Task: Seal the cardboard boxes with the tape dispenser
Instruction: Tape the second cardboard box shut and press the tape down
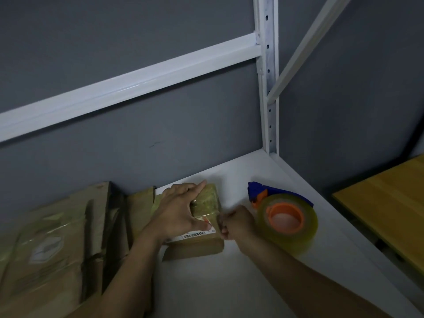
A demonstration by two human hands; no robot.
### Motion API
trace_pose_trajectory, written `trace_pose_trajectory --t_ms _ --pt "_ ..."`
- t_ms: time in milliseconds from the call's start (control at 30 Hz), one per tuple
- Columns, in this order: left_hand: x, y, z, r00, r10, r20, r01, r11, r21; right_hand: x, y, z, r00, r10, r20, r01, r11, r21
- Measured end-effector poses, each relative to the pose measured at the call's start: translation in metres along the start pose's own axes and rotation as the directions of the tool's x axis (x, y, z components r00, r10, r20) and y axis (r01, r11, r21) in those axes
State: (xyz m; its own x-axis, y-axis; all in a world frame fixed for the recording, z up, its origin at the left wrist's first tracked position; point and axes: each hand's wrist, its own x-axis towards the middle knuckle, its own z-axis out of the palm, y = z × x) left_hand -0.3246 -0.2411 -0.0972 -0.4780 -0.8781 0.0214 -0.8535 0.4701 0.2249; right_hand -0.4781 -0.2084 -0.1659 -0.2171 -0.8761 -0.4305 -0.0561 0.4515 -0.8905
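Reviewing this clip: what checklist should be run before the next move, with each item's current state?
1. Small box held steady: ok; left hand presses flat on its top.
2. Tape dispenser within reach: ok; it lies on the shelf beside the right hand.
3. Right hand's hold: cannot tell; fingers curl at the box's right edge, tape between them unclear.
4. Tape cut from the roll: cannot tell.
5. Top seam fully covered: cannot tell; left hand hides part.

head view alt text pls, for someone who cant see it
A person's left hand presses flat on a small cardboard box on a white shelf, the curled right hand at its right edge. A tape dispenser lies beside that hand.
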Motion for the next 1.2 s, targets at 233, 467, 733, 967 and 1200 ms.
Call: trace_pose_trajectory --t_ms 233,467,733,967,1200 --pt "0.003 -0.005 0.003 1.0 0.017 -0.006 -0.017 1.0 0.016 -0.035 -0.015 0.003 0.916 -0.363 0.173 0.318 0.917 0.24" --pt "0.007 -0.004 0.002 0.999 0.036 0.032 -0.039 0.996 0.079 -0.029 -0.01 -0.001 0.928 -0.097 0.361 0.016 0.975 0.221" --pt "-0.034 -0.065 -0.012 1.0 0.008 0.018 -0.011 0.984 0.18 -0.029 -0.039 -0.007 0.934 -0.332 0.135 0.357 0.899 -0.255" --pt "-0.044 -0.066 0.004 0.998 -0.03 -0.057 0.026 0.998 -0.063 -0.002 -0.069 -0.001 0.893 -0.448 -0.043 0.386 0.811 -0.44" --pt "-0.031 -0.04 0.022 0.978 -0.048 -0.205 0.009 0.982 -0.188 -0.001 -0.087 -0.036 0.891 -0.427 0.151 0.449 0.786 -0.425"
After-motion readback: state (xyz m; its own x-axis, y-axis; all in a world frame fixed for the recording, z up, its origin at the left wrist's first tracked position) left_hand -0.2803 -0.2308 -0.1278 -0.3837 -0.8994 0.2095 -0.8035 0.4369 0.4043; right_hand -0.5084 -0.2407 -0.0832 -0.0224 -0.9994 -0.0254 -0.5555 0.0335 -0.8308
